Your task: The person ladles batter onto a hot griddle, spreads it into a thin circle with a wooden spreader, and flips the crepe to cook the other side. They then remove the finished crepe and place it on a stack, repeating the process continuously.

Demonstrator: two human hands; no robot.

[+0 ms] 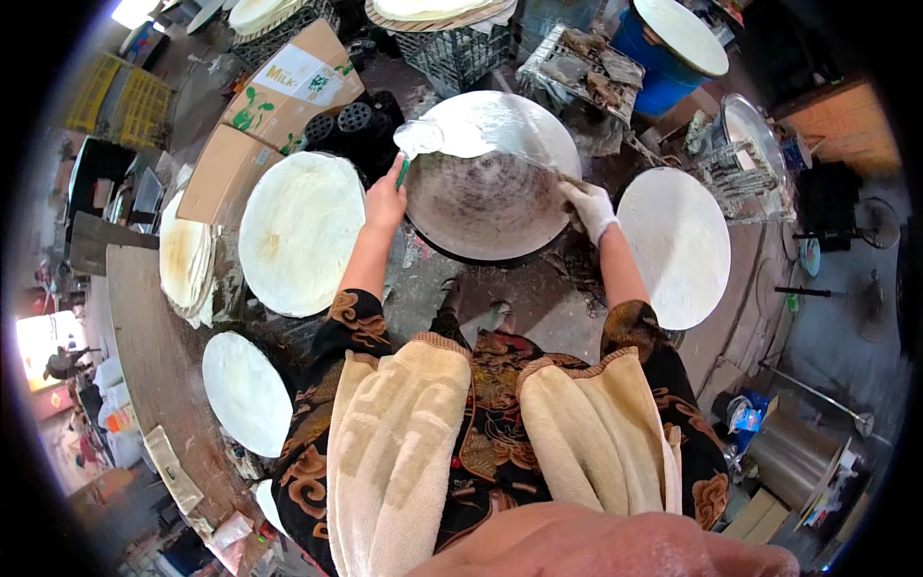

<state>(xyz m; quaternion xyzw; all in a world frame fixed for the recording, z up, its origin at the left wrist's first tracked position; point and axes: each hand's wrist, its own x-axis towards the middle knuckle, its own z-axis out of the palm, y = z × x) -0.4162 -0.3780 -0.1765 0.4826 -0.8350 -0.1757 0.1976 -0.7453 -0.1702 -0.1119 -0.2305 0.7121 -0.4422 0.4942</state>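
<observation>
My left hand [386,196] is closed round the green handle [403,171] of a pale ladle or scoop [421,138], whose head is over the upper left of a large round griddle [486,221]. White, glossy batter [469,135] lies over the griddle's upper part, and its lower part is bare, stained brown. My right hand [586,202], in a white glove, is closed at the griddle's right rim on a thin brownish item I cannot make out.
White round sheets lie left [297,234], lower left [245,394] and right [673,245] of the griddle; a stack [181,260] is farther left. Behind stand cardboard [288,72], dark perforated cylinders [354,120], crates [447,56], a blue barrel [661,82] and a metal basin [740,120].
</observation>
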